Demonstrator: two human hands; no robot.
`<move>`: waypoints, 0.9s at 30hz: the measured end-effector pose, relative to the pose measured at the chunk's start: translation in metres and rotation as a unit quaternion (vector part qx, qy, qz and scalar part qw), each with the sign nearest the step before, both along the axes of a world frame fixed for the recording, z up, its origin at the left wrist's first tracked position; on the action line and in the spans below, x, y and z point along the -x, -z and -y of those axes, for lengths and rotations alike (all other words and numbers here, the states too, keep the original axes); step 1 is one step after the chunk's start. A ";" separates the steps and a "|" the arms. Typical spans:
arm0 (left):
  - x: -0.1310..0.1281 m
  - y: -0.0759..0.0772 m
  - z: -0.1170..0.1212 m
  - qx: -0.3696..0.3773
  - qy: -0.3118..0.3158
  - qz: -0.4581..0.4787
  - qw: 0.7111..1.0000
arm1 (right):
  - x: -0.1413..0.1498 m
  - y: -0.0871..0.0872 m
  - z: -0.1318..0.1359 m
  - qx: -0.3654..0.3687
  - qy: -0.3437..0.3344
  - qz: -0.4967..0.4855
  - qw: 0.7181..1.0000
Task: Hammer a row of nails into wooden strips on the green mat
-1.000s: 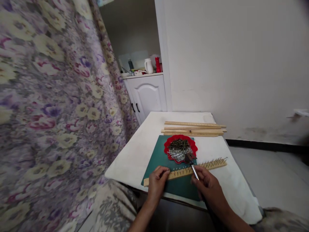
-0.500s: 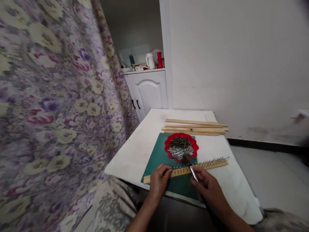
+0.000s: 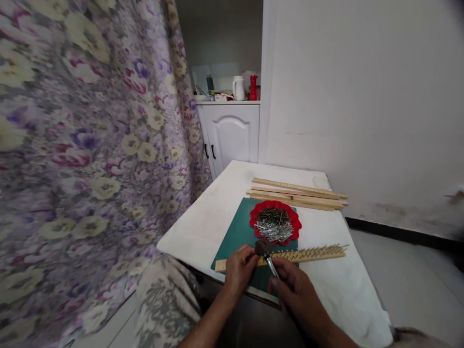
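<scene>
One wooden strip (image 3: 304,257) lies across my green mat (image 3: 234,237), its right end poking out over the white tabletop (image 3: 199,232). Far left it's just floral curtain (image 3: 94,159). Next comes my left hand (image 3: 238,270) on the strip, thumb and fingers curled in close; can't tell if a nail's pinched in there, too tiny to see. The hammer (image 3: 264,248) has its dark head just beside those fingertips. Behind that sits a red bowl (image 3: 297,227) of loose nails (image 3: 274,223). Then my right hand (image 3: 295,287), fingers closed round the hammer's handle. Further right, slanted nails (image 3: 322,251) stick up from the strip.
</scene>
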State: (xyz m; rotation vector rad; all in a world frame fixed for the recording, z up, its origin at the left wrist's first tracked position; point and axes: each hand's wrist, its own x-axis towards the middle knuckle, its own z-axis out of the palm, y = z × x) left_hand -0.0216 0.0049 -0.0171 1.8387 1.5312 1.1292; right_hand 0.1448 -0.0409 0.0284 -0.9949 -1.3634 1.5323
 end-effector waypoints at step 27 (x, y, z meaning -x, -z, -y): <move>0.003 0.002 0.000 0.008 0.013 -0.003 1.000 | -0.020 -0.005 0.002 -0.017 0.039 0.001 0.999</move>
